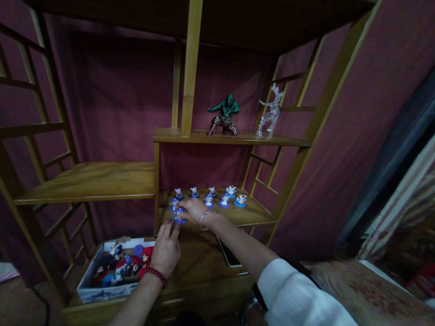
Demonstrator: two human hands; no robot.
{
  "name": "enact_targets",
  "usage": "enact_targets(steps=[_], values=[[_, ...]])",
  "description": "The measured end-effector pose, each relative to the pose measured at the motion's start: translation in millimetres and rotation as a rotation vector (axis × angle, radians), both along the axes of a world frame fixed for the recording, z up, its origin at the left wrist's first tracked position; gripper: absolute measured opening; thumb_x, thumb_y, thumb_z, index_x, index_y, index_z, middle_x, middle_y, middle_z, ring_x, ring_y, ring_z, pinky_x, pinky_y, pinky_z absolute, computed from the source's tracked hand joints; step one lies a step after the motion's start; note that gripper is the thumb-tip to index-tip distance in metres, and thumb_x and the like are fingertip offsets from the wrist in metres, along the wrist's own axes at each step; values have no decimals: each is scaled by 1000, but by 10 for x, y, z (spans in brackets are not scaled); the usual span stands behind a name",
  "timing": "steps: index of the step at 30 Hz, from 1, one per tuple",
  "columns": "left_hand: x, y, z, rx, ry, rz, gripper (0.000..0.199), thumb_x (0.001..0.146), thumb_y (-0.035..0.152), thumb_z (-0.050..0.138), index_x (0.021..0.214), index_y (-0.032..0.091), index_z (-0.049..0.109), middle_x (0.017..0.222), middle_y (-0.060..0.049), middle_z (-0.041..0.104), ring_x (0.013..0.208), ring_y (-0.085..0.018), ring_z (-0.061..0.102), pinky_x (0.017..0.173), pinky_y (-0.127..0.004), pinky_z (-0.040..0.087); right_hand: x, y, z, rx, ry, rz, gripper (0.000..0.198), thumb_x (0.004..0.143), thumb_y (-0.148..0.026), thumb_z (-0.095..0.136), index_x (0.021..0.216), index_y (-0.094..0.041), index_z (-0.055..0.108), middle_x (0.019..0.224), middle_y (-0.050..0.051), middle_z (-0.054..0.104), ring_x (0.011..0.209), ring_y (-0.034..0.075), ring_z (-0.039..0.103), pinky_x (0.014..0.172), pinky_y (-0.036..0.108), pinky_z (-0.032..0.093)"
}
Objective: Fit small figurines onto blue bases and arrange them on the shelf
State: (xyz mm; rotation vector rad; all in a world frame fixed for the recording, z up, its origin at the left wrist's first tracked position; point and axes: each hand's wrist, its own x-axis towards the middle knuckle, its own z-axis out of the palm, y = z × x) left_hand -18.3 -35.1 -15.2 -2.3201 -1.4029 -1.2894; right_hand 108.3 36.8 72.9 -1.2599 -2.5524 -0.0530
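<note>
My right hand [193, 210] reaches over the middle shelf board [244, 216], with its fingers closed on a small purple figurine [179, 216] at the left front corner. Just below it, my left hand [167, 249] is at the board's front edge, its fingers stretched towards the same figurine; whether they touch it I cannot tell. Purple-and-white figurines [224, 200] stand in a row beside my right hand. Behind them are several dark-based figurines [194, 192]. Blue-based figurines [240, 200] stand to the right.
An open box [110, 292] of mixed figurines sits on the lowest board at left. A dark flat tray or device [229, 252] lies under my right forearm. Above, the upper board [197, 134] carries a green-and-bronze statue [227, 113] and a clear deer figure [270, 113].
</note>
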Motion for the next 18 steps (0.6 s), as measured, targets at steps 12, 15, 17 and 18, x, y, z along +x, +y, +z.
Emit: enact_targets(steps=[12, 15, 17, 18], values=[[2, 1, 1, -32, 2, 10, 43, 74, 3, 33, 111, 13, 51, 114, -12, 44, 113, -23, 35, 94, -42, 37, 50, 29, -160, -14, 64, 35, 27, 73, -29, 57, 100, -24, 60, 80, 3, 66, 75, 16, 60, 68, 22, 41], [1, 3, -9, -33, 10, 8, 41, 74, 4, 33, 110, 12, 51, 113, -13, 45, 113, -24, 35, 94, -42, 37, 64, 25, -176, -21, 93, 40, 28, 73, -30, 57, 101, -24, 60, 78, 3, 66, 71, 15, 60, 66, 21, 41], [-1, 6, -15, -31, 7, 2, 41, 74, 4, 33, 110, 12, 51, 113, -13, 45, 113, -24, 35, 94, -43, 37, 72, 32, -183, -27, 121, 36, 28, 74, -30, 56, 101, -24, 60, 74, 2, 66, 68, 15, 60, 64, 21, 41], [-2, 8, -17, -29, 7, 1, 41, 74, 4, 33, 110, 13, 51, 113, -13, 44, 113, -24, 35, 94, -43, 37, 75, 36, -186, -28, 130, 36, 28, 74, -30, 55, 101, -24, 60, 73, 2, 66, 67, 15, 59, 63, 21, 41]])
